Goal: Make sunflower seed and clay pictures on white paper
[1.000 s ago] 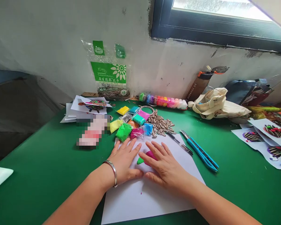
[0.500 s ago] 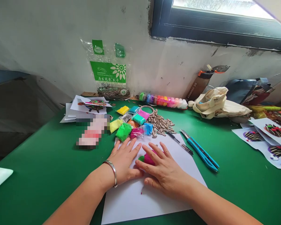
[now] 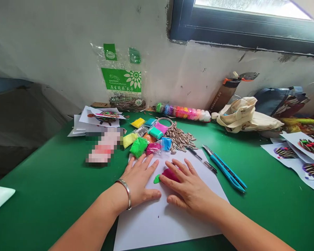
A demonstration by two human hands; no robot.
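Observation:
A white sheet of paper (image 3: pixel 151 230) lies on the green table. My left hand (image 3: pixel 140 179) rests flat on its upper left part, fingers spread, a metal bangle on the wrist. My right hand (image 3: pixel 187 186), fingers apart, is over a magenta piece of clay (image 3: pixel 170 174) and partly hides it. A small green clay piece (image 3: pixel 157 179) shows just left of the right fingertips. Packets of coloured clay, among them a green one (image 3: pixel 138 147) and a yellow one (image 3: pixel 137 122), lie beyond the left fingertips.
Sunflower seeds (image 3: pixel 181 137) are heaped behind the paper. A pen (image 3: pixel 202 160) and a blue cutter (image 3: pixel 226 170) lie to the right. Paper with seed pictures (image 3: pixel 285 152) is at far right, and more sheets (image 3: pixel 99 120) at left. A cloth bag (image 3: pixel 240 115) stands near the wall.
My right hand has shifted slightly right, away from my left thumb, and more of the green clay shows. My left hand has barely moved.

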